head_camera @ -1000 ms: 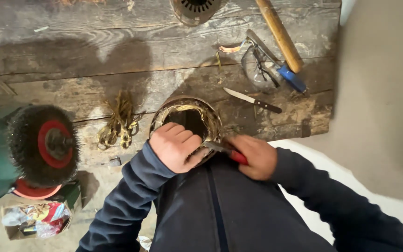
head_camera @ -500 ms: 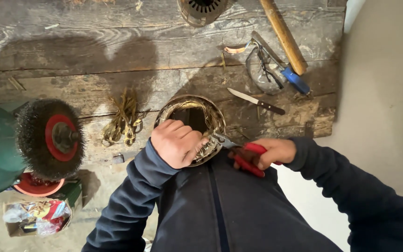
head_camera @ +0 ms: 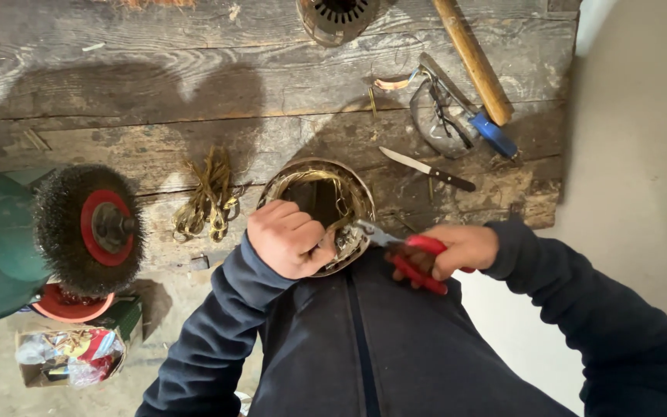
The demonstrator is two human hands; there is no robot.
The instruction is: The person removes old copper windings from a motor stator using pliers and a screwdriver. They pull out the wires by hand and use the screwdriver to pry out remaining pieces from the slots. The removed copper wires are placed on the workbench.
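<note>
A round metal motor stator [head_camera: 314, 179] with brass-coloured copper windings inside rests at the near edge of a worn wooden workbench [head_camera: 194, 85], against my body. My left hand [head_camera: 287, 238] grips its near rim. My right hand [head_camera: 457, 251] holds red-handled pliers [head_camera: 407, 255], whose jaws reach the windings at the rim next to my left thumb. A bundle of pulled copper wire [head_camera: 208, 197] lies left of the stator.
A bench grinder with a wire wheel brush [head_camera: 90, 228] stands at the left. On the bench's right side lie a small knife [head_camera: 428, 168], a wooden-handled hammer [head_camera: 472, 58], a blue-handled tool [head_camera: 476, 120] and another stator [head_camera: 337, 17] at the far edge. A box of litter [head_camera: 67, 357] sits on the floor.
My right hand has drawn back to the right, bringing the red pliers handles into full view; the jaws stay at the stator rim. My left hand keeps its grip.
</note>
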